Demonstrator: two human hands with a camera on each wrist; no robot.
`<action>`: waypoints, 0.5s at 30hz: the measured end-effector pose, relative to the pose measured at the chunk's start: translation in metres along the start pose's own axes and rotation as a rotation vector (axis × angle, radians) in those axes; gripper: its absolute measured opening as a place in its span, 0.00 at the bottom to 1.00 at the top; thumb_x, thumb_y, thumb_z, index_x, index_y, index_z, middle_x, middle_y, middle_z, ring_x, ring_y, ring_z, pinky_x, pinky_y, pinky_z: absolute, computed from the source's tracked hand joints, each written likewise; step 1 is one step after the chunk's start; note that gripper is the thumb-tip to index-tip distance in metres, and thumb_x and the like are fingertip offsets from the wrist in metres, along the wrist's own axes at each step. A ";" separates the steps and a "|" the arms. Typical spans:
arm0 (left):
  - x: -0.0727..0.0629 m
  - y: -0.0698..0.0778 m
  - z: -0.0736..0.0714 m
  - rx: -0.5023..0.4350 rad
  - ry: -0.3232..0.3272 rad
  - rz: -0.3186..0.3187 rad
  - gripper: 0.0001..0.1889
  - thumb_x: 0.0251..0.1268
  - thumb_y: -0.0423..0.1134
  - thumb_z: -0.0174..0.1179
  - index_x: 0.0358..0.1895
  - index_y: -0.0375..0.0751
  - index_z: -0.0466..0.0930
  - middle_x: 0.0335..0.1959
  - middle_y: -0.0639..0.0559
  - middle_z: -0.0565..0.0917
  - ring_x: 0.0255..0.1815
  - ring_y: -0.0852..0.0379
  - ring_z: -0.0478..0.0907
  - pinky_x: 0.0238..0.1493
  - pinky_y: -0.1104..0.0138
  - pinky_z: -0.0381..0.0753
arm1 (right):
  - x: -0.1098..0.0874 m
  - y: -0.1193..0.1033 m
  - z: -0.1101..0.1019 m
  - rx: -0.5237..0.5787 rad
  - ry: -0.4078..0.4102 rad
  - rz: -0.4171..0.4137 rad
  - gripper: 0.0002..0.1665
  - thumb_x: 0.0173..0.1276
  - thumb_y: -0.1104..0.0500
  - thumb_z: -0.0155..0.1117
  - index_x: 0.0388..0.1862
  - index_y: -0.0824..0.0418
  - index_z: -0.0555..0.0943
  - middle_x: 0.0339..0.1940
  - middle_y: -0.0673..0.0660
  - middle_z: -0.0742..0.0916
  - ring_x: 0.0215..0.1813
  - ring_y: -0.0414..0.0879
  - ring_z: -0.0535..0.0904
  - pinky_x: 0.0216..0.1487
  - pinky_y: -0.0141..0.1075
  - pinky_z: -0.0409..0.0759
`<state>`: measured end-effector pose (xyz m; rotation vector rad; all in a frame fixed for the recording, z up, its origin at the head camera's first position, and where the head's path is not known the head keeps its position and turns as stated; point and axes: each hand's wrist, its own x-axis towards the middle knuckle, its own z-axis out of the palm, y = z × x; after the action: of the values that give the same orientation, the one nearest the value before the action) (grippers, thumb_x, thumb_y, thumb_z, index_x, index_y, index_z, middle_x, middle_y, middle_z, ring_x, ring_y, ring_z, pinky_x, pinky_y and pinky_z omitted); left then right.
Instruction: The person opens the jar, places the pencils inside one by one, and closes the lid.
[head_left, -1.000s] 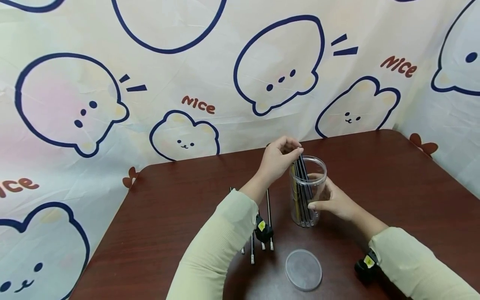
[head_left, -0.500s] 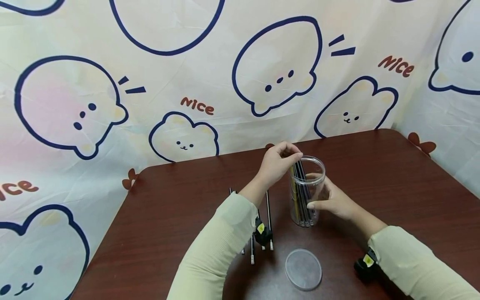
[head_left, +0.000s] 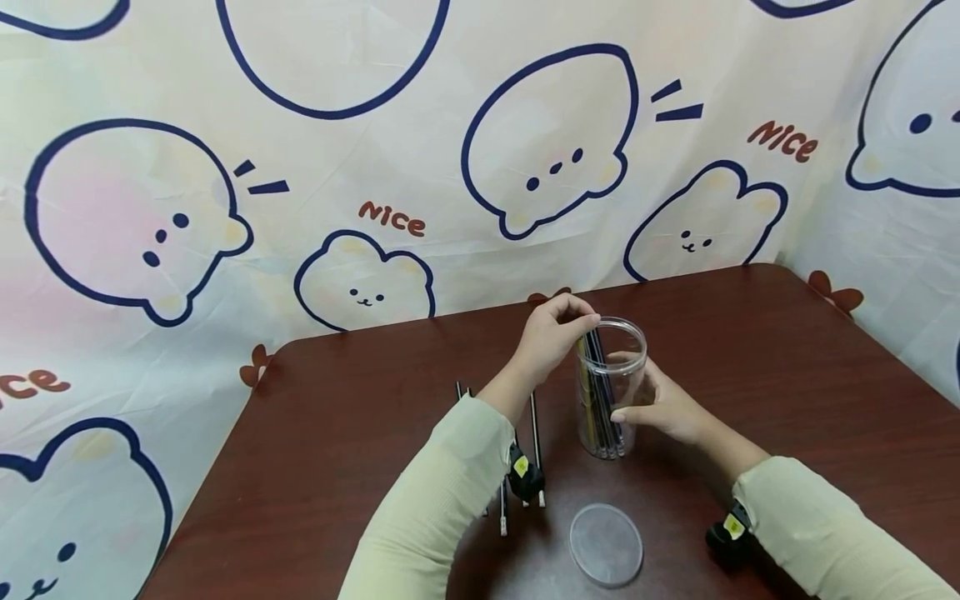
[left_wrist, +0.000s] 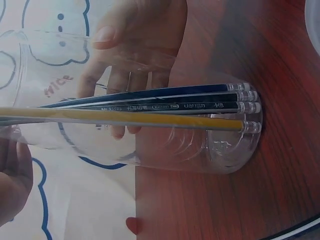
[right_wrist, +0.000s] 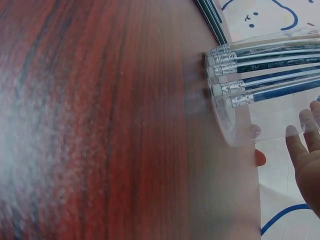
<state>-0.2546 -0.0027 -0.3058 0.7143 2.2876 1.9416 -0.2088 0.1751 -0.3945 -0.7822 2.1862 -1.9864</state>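
A clear plastic jar (head_left: 633, 387) stands upright on the brown table, holding several pencils (head_left: 597, 400) with their eraser ends down. In the left wrist view, a yellow pencil (left_wrist: 185, 118) lies against dark ones inside it. My left hand (head_left: 551, 337) is at the jar's rim, thumb and fingers pinching the pencils' upper ends; those ends are hidden by the fingers. Round the jar's right side my right hand (head_left: 667, 407) grips, thumb in front and fingers behind the clear wall. A round translucent lid (head_left: 606, 545) lies flat in front of the jar.
More dark pencils (head_left: 536, 450) lie on the table left of the jar, partly hidden under my left forearm. The table (head_left: 360, 417) meets a cartoon-printed cloth (head_left: 450, 275) at its back edge.
My left hand has come down slightly toward the jar's rim, and the pencil ends show less above it. The right hand keeps its hold on the jar. The head view has shifted a little.
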 end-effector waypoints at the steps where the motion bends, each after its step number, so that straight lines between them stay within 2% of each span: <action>1: -0.001 0.000 0.001 -0.002 0.011 -0.011 0.05 0.55 0.38 0.58 0.32 0.40 0.77 0.29 0.53 0.73 0.29 0.60 0.68 0.27 0.71 0.69 | 0.000 0.001 0.000 0.010 -0.005 -0.003 0.41 0.52 0.70 0.61 0.61 0.67 0.50 0.53 0.63 0.70 0.51 0.48 0.70 0.46 0.37 0.71; 6: -0.002 0.002 0.003 -0.022 0.058 -0.069 0.05 0.53 0.40 0.60 0.29 0.42 0.78 0.29 0.53 0.74 0.29 0.59 0.68 0.27 0.69 0.69 | -0.001 0.002 0.001 0.030 -0.010 -0.005 0.40 0.52 0.71 0.60 0.61 0.65 0.50 0.53 0.64 0.70 0.51 0.50 0.70 0.46 0.38 0.72; 11: -0.002 0.007 0.006 -0.042 0.095 -0.125 0.05 0.51 0.40 0.61 0.28 0.42 0.79 0.30 0.54 0.75 0.30 0.59 0.68 0.29 0.69 0.69 | -0.001 0.001 0.000 -0.001 0.005 -0.001 0.41 0.52 0.70 0.61 0.61 0.64 0.51 0.54 0.65 0.69 0.52 0.55 0.68 0.46 0.38 0.71; 15: -0.003 0.012 0.009 -0.052 0.120 -0.142 0.05 0.50 0.40 0.62 0.27 0.42 0.79 0.30 0.55 0.76 0.31 0.60 0.68 0.29 0.68 0.68 | 0.000 0.001 0.000 -0.006 0.006 -0.003 0.41 0.51 0.69 0.62 0.61 0.63 0.52 0.53 0.66 0.69 0.52 0.56 0.68 0.45 0.38 0.72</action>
<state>-0.2449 0.0053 -0.2969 0.4283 2.2746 2.0206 -0.2087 0.1750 -0.3951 -0.7811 2.1965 -1.9876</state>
